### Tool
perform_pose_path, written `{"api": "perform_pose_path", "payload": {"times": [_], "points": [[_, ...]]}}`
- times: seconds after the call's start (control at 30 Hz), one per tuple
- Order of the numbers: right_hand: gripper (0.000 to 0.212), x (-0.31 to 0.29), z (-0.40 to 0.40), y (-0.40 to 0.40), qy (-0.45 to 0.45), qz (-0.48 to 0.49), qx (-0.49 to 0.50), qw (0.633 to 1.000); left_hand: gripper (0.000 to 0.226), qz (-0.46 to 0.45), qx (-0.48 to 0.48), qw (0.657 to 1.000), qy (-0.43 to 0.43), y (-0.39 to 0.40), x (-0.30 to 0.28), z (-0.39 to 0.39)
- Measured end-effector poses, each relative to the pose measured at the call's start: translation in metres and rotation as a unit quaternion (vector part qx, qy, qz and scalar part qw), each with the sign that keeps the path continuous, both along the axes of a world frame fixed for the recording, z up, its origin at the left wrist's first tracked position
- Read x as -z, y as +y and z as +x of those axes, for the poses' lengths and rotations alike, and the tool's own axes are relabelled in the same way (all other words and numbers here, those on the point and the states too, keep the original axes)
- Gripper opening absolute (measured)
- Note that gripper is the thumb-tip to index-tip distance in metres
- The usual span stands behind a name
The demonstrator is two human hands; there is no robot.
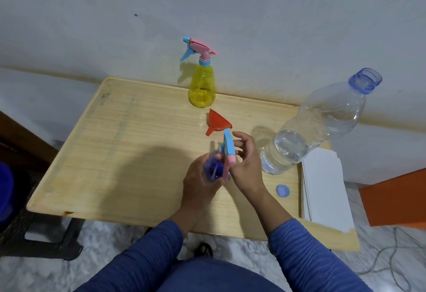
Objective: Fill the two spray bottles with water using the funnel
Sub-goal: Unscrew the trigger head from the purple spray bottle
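- Hands: left hand (199,182) grips the blue spray bottle (215,168); right hand (245,164) holds its spray top (228,146).
- Red funnel (219,123) lies on the table (115,153), near the yellow spray bottle (202,86).

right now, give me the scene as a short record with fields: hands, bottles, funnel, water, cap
left hand: left hand grips the body of the blue spray bottle
right hand: right hand at that bottle's spray head, fingers around it
yellow spray bottle: yellow spray bottle upright at the table's far edge, spray head on
funnel: red funnel lying on its side on the table
water bottle: clear water bottle uncapped, partly filled
cap: blue cap on the table beside the water bottle
paper: white sheets at the right
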State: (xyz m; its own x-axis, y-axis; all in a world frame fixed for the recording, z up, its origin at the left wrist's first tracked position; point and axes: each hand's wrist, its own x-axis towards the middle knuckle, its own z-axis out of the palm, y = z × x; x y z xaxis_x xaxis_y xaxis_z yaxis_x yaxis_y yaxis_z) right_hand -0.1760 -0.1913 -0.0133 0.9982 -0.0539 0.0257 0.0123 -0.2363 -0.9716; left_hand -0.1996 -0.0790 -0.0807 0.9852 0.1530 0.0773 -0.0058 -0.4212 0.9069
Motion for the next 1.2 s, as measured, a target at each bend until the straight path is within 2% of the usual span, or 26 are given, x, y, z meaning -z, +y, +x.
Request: {"api": "perform_pose_path", "payload": {"times": [0.1,0.2,0.3,0.43,0.53,0.87,1.0,1.2], "points": [[0.062,0.005,-0.005,-0.004,0.009,0.020,-0.028,0.999,0.062,0.001,-0.004,1.000,0.002,0.000,-0.001,0.000],[0.074,0.006,-0.005,-0.007,0.009,-0.012,-0.036,0.999,0.061,0.000,0.000,1.000,0.005,0.000,0.000,0.000],[0.073,0.004,-0.001,-0.007,-0.001,-0.018,-0.022,1.000,0.063,0.000,0.004,1.000,0.017,0.001,0.000,0.000],[0.077,0.004,-0.004,-0.013,0.008,-0.011,-0.072,0.997,0.066,0.010,0.007,1.000,0.019,0.001,0.002,0.001],[0.083,0.000,-0.001,-0.011,0.003,-0.026,-0.071,0.997,0.066,0.009,0.000,1.000,0.026,0.001,0.005,0.001],[0.069,-0.009,0.003,-0.017,0.012,-0.019,-0.107,0.994,0.069,-0.004,0.004,0.999,0.034,0.000,0.003,0.000],[0.062,-0.021,0.009,-0.017,-0.018,-0.011,-0.102,0.995,0.068,-0.001,0.006,1.000,0.031,0.001,-0.003,-0.001],[0.064,-0.052,0.038,-0.016,-0.105,-0.040,-0.024,0.993,0.071,-0.001,0.009,0.999,0.043,0.002,-0.004,-0.002]]}}
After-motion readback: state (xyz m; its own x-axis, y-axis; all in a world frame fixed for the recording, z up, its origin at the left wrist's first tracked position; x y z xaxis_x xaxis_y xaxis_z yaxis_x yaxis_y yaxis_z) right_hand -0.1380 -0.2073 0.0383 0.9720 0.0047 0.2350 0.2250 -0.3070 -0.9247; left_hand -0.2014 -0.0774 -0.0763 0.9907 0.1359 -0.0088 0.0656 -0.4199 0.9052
